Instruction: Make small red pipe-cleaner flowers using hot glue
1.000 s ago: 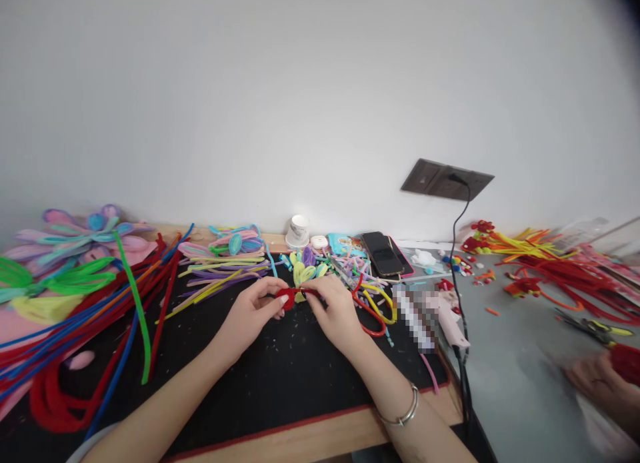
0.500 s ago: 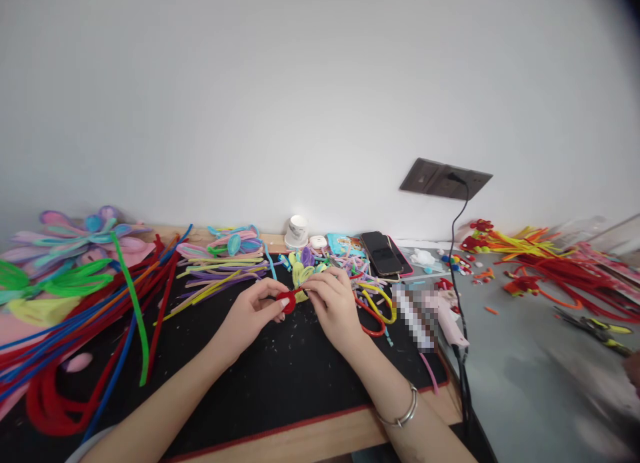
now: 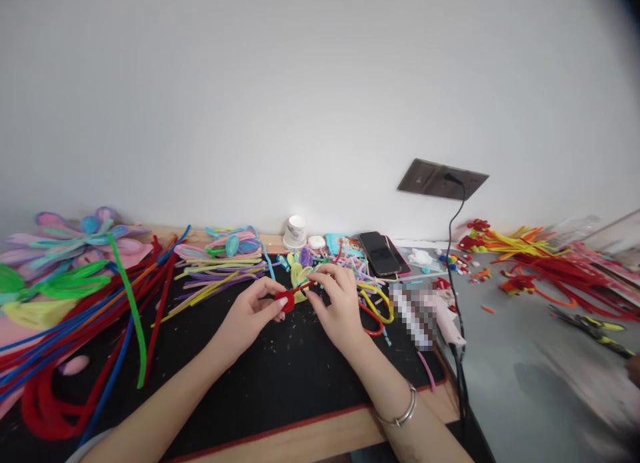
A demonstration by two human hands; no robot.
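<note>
Between thumb and fingers, my left hand [image 3: 257, 311] pinches a red pipe cleaner [image 3: 286, 301] where it is coiled into a small round shape. A straight length of the same pipe cleaner runs right to my right hand [image 3: 337, 303], whose thumb and fingertips close on it. Both hands are above a black mat [image 3: 280, 383]. Just behind them lie yellow looped pipe cleaners [image 3: 301, 276], partly covered by the fingers. My right wrist wears a silver bangle [image 3: 407, 410].
Red and blue pipe cleaners [image 3: 107, 323] spread on the left beside a pastel flower [image 3: 75, 240]. A paper cup [image 3: 297, 230] and phones [image 3: 379, 253] stand or lie along the wall. A pink glue gun [image 3: 447, 322] and black cord [image 3: 451, 230] are right. Scissors [image 3: 590, 330] lie farther right.
My right hand's fingers have shifted on the red pipe cleaner, and more of its straight length shows between the hands. The left hand keeps its pinch on the coil.
</note>
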